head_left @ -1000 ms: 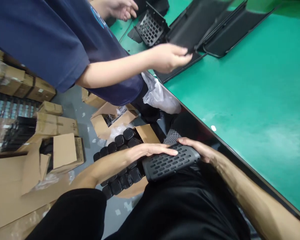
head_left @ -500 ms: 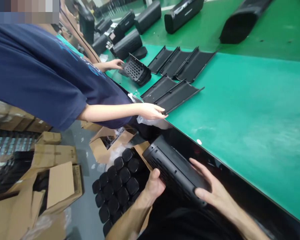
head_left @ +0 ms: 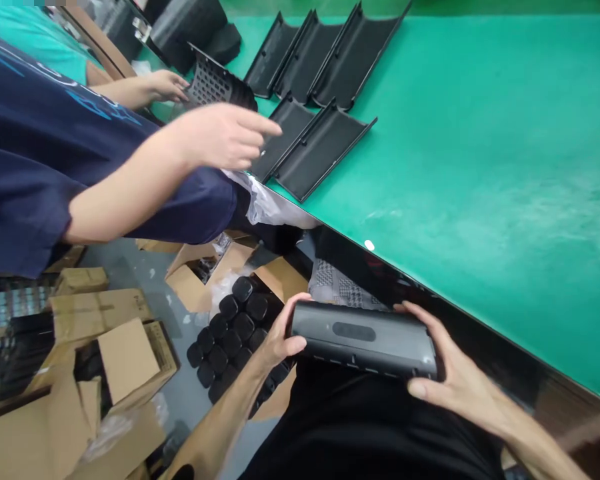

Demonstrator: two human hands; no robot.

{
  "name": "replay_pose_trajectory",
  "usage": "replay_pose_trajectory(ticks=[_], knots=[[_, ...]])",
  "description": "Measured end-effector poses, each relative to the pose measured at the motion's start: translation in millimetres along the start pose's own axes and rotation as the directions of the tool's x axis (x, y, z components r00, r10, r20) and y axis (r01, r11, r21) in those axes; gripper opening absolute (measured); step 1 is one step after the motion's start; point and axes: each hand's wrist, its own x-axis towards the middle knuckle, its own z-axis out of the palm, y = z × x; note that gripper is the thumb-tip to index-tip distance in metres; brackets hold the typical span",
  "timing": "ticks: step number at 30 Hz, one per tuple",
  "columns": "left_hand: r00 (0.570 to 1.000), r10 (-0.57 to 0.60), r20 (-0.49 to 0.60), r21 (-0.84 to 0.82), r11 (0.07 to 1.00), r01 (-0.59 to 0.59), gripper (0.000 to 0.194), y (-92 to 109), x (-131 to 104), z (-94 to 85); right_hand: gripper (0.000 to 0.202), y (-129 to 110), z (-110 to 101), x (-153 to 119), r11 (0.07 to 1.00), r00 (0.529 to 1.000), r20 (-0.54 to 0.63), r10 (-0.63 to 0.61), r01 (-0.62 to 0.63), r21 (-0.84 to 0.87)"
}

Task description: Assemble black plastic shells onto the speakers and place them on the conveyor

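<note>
Just off the near edge of the green table [head_left: 480,200], a black casing [head_left: 400,337] is held with the left hand [head_left: 279,339] curled around one end and the right hand [head_left: 447,367] around the other, each opened only to its width. It looks stiff, fairly light and slightly slick, so its ends seem the surest hold. Farther off, curved black panels [head_left: 325,150] lie on the table.

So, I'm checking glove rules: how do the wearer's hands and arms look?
The left hand and right hand are ungloved, with no rings or watch visible. The left forearm and right forearm look bare; a black patch beside the left may be clothing.
</note>
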Motion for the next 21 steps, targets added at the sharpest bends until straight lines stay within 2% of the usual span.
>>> replay_pose_trajectory(ticks=[3,6,8,10,13,15,17,19,21], knots=[[0.999,-0.03,0.014,-0.023,0.999,0.03,0.098,1,-3,6.1,0.099,12,15,-11,1.0,0.995,-0.098,0.013,-0.011,0.022],[1.0,-0.026,0.01,0.01,1.0,0.026,0.1,9,-1,11.0,0.093,8,17,-13,0.999,0.992,-0.122,0.019,-0.015,0.032],[0.999,-0.032,-0.032,-0.002,0.999,0.032,0.094,11,1,15.7,0.087,3,14,-9,0.998,0.99,-0.14,0.03,-0.023,0.053],[0.991,-0.085,-0.107,-0.088,0.993,0.075,0.087,8,5,22.1,0.084,-2,9,1,0.991,0.987,-0.131,0.09,-0.075,0.11],[0.938,-0.271,-0.215,-0.256,0.943,0.213,0.075,6,15,30.8,0.084,-5,4,21,0.948,0.974,-0.056,0.218,-0.198,0.25],[0.895,-0.379,-0.236,-0.279,0.908,0.311,0.063,10,23,33.5,0.086,-4,3,32,0.896,0.958,-0.014,0.287,-0.264,0.357],[0.873,-0.428,-0.233,-0.257,0.893,0.369,0.052,19,30,33.6,0.087,-2,5,39,0.851,0.939,-0.01,0.344,-0.307,0.427],[0.867,-0.442,-0.231,-0.258,0.887,0.384,0.046,25,35,32.9,0.084,1,10,41,0.816,0.923,-0.035,0.383,-0.32,0.482],[0.857,-0.452,-0.249,-0.279,0.88,0.383,0.044,24,39,32.8,0.081,7,16,43,0.743,0.909,-0.038,0.415,-0.314,0.591]])
